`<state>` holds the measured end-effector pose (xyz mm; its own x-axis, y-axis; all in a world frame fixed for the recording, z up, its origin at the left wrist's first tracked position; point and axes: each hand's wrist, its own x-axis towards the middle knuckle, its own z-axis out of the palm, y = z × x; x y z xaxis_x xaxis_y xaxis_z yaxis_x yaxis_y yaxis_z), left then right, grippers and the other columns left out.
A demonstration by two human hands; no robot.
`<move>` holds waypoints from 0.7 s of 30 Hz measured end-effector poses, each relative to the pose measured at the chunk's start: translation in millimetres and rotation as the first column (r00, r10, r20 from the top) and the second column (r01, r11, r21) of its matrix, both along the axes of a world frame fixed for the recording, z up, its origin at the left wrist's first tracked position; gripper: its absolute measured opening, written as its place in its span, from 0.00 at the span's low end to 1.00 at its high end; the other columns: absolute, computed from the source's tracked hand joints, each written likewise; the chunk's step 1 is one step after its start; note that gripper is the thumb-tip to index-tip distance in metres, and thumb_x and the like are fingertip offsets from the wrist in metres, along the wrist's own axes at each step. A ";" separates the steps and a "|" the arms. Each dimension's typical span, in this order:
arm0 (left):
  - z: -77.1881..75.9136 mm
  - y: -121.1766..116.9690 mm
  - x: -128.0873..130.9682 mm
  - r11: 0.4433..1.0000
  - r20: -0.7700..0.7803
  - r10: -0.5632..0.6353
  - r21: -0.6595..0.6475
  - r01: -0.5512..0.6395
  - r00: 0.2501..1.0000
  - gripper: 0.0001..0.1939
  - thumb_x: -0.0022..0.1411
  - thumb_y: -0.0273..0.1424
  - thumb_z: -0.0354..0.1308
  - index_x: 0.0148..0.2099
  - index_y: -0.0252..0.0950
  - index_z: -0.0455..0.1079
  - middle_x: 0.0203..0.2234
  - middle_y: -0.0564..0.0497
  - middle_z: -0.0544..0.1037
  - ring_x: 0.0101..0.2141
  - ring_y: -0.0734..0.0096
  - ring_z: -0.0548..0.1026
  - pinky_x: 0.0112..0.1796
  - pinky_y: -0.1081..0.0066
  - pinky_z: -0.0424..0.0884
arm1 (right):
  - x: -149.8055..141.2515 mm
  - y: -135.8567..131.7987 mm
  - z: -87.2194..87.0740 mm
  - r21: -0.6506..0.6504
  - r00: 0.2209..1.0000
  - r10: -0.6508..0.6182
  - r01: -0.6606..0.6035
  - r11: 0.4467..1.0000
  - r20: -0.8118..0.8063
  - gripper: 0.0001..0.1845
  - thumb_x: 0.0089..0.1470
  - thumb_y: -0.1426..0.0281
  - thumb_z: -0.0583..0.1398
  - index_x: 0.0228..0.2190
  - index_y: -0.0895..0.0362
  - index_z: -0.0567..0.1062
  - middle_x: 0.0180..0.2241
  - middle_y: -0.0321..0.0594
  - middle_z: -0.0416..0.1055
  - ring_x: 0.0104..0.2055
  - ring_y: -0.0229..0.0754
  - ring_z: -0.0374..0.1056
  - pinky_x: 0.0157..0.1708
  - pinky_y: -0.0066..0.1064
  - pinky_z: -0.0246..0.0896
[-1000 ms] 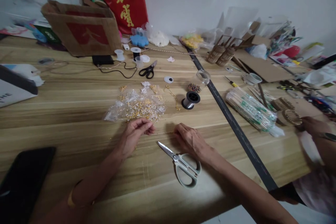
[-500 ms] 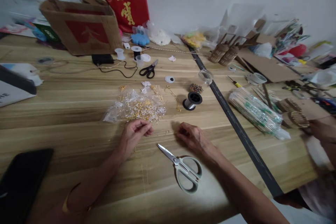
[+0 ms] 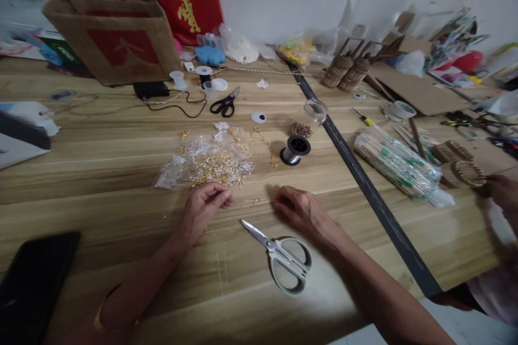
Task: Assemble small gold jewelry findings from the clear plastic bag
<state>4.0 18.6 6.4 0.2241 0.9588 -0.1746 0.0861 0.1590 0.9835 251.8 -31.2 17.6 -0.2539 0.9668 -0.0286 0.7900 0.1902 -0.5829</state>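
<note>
"One thin gold-coloured pin point(image 3: 251, 200) lies between our left hand point(image 3: 206, 206) and our right hand point(image 3: 301, 210), doesn't it?"

"Yes, flat on the table point(image 3: 182, 291). Its long axis runs across from one hand to the other, roughly level with our fingertips, touching neither. Our left hand looks slightly nearer."

"How are we holding our fingers?"

"On the left, thumb and fingers are pinched closed, just beside the near side of the heap of gold and silver findings point(image 3: 218, 167). We can't tell whether anything is caught in them. Our right hand is curled on the table, its fingertips hidden, so we can't say how closed it is or whether it grips anything."

"And the pale-handled scissors point(image 3: 279, 256)?"

"They lie toward the table's near edge from the pin, aslant. The blade tips point toward our left hand and the table's far edge; the handles angle toward the near edge, below our right wrist."

"What about the wire spool point(image 3: 295, 150)?"

"Upright, beyond our right hand, toward the far edge."
</note>
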 end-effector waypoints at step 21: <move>-6.3 -1.1 -2.2 0.997 0.099 0.070 0.008 -0.071 0.993 0.10 0.52 0.36 0.64 0.30 0.33 0.73 0.25 0.51 0.79 0.27 0.72 0.74 0.31 0.73 0.72 | 11.6 0.5 -2.4 0.018 0.997 -0.044 0.043 0.999 0.062 0.06 0.58 0.69 0.56 0.30 0.56 0.71 0.29 0.39 0.74 0.27 0.37 0.66 0.29 0.26 0.52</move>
